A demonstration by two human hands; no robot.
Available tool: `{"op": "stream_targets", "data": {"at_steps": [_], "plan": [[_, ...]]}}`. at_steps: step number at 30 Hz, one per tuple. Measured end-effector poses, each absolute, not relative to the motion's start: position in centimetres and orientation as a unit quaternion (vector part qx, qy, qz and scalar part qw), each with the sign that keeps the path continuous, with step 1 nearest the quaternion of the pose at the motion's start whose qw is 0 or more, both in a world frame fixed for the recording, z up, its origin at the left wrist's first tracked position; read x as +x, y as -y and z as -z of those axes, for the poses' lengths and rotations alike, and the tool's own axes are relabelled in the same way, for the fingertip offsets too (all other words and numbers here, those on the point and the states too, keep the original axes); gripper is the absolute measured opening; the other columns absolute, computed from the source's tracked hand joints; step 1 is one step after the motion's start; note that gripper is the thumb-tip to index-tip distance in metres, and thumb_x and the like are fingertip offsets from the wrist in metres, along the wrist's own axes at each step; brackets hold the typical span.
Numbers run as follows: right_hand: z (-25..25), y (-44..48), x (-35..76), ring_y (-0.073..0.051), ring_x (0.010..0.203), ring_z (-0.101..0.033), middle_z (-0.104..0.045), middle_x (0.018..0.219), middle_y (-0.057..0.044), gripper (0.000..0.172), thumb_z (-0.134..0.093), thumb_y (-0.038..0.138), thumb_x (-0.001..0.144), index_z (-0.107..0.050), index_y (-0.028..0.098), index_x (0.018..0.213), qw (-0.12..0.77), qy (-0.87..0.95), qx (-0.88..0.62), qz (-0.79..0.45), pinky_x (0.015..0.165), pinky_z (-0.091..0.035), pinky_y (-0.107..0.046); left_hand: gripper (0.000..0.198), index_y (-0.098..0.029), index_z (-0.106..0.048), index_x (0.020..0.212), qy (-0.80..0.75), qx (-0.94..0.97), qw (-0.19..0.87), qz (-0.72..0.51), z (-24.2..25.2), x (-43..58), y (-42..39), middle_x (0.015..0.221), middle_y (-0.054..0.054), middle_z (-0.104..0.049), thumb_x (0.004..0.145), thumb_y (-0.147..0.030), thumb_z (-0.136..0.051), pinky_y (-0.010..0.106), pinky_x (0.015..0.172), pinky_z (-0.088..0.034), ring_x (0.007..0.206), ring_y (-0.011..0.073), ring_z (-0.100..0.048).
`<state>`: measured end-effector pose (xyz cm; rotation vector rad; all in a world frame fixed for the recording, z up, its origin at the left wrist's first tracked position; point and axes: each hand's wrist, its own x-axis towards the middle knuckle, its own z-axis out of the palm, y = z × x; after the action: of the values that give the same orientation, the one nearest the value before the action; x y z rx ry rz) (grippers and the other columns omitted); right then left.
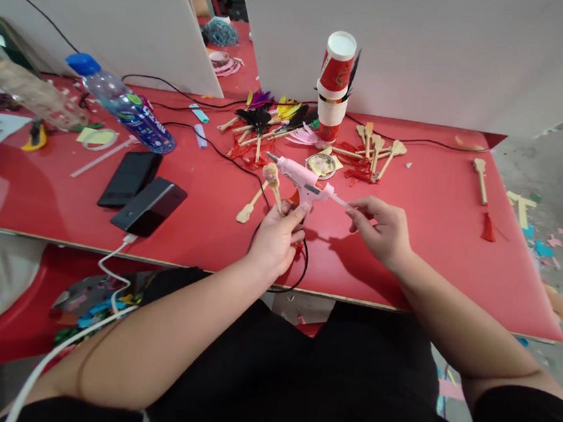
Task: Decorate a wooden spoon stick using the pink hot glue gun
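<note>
Black clothing [314, 375] is nearest, on the near side of the pink glue gun [296, 171], which is held above the red surface [441, 221]. Wrapped round the gun's grip, the left hand [277, 237] also holds a long-handled wooden piece [270, 175], its head just beside the barrel. At the gun's rear, the right hand [380, 229] pinches the pale glue stick [340, 202]. Left of the gun lie two dark devices [148, 209]. Just beyond it sits a round dish [334, 171]; farther beyond stand stacked paper cups [335, 72], before a white panel [428, 58].
</note>
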<state>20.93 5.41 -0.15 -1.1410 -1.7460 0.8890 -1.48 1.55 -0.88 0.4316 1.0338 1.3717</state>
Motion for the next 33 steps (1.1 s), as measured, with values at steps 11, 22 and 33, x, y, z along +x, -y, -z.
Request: {"op": "stream_targets", "data": {"at_steps": [11, 22, 33], "plan": [[-0.3, -7.3, 22.0, -0.014, 0.037, -0.050, -0.052, 0.043, 0.007, 0.072, -0.078, 0.096, 0.088, -0.073, 0.024, 0.082, 0.320, 0.580, -0.402, -0.632, 0.046, -0.043, -0.030, 0.074, -0.025, -0.044, 0.088, -0.447, 0.213, 0.595, -0.633, -0.2, -2.3, -2.4, 0.089, -0.003, -0.074, 0.065, -0.034, -0.113, 0.018, 0.048, -0.024, 0.067, 0.0057, -0.058], [0.5, -8.1, 22.4, -0.011, 0.051, -0.050, -0.052, 0.055, 0.006, 0.063, -0.085, 0.083, 0.094, -0.081, 0.021, 0.087, 0.435, 0.593, -0.382, -0.560, 0.054, -0.043, -0.029, 0.071, -0.024, -0.047, 0.089, -0.438, 0.224, 0.609, -0.622, -1.0, -2.4, -1.5, 0.085, -0.004, -0.072, 0.064, -0.027, -0.113, 0.016, 0.048, -0.026, 0.064, 0.0050, -0.056], [1.6, -8.3, 21.7, -0.010, 0.047, -0.047, -0.048, 0.053, 0.007, 0.066, -0.087, 0.086, 0.090, -0.078, 0.021, 0.086, 0.518, 0.550, -0.410, -0.511, 0.051, -0.042, -0.028, 0.063, -0.024, -0.048, 0.087, -0.443, 0.166, 0.536, -0.700, -2.5, -4.8, -2.9, 0.085, -0.005, -0.073, 0.074, -0.026, -0.110, 0.017, 0.042, -0.023, 0.057, 0.0025, -0.051]]}}
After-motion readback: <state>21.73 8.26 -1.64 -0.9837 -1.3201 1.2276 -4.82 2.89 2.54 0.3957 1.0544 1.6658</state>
